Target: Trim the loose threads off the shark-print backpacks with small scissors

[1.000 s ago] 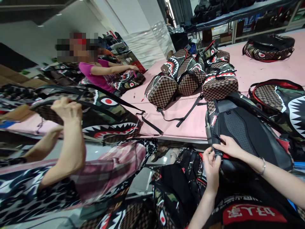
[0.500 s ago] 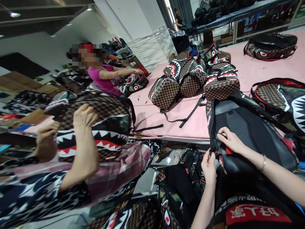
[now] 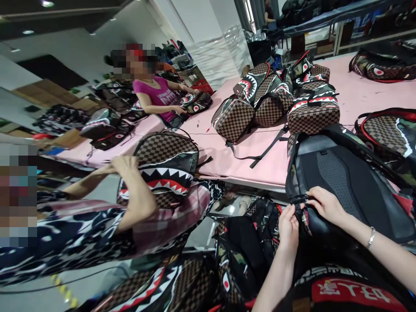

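Observation:
A backpack (image 3: 344, 173) lies with its black padded back panel up at the table's near edge, close in front of me. Beside its left edge, both of my hands pinch a black strap (image 3: 299, 200). My left hand (image 3: 288, 225) holds it from below, with fingers curled together. Just right of it, my right hand (image 3: 326, 206), a bracelet at its wrist, grips the strap between thumb and fingertips. Small dark parts between the fingertips are too fine to make out.
On the pink table (image 3: 260, 162) lie several checked backpacks (image 3: 232, 121) with shark-mouth prints. At left, a co-worker's hand (image 3: 125, 167) is at another backpack (image 3: 165, 160); a second person (image 3: 159, 95) stands farther back. More backpacks (image 3: 240, 255) are piled below the table edge.
My right hand has moved down, close to my left, and both now meet at the strap. The co-worker's arms at left have lowered. The view has shifted slightly left.

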Demonstrator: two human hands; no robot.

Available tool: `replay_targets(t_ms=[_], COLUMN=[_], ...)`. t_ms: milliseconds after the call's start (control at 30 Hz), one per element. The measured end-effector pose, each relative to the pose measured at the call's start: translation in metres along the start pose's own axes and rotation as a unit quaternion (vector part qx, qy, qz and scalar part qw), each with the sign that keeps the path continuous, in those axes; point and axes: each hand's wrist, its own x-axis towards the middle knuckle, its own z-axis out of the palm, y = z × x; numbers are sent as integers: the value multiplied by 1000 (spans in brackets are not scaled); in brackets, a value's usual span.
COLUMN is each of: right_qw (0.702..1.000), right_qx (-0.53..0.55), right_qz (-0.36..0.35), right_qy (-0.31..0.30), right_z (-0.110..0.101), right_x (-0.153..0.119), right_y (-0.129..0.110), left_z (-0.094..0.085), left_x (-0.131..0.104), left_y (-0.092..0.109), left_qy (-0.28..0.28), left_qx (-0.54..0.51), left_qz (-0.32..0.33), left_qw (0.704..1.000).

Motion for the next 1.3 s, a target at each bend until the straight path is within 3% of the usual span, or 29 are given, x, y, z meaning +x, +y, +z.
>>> replay_targets(t_ms=[433,800,933,1033,1100,1167,1300], right_qw=[1000,999,990,948,930,943,991], right_qx=[-23,-16,97,269,320,284,98], right_qz=[1,45,106,170,180,171,89], right_qy=[9,-5,-9,6,30,37,-3], right_z=[3,5,8,11,10,5,-10], right_x=[0,6,10,17,22,25,19], right_y=[-2,-6,-11,-18,-19,-17,-4], left_z=[4,8,8,6,4,3,2], left_x=[-4,-5,-4,-2,-2,-2,-2], left_y=[1,2,1,0,-1,-1,0], left_qy=[-5,-15,-33,-42,-37,-30,-26], left_qx=[4,29,33,39,38,32,22], left_qz=[-2,-9,-3,-10,-15,-14,-12], left_qw=[1000,999,999,998,998,999,999])
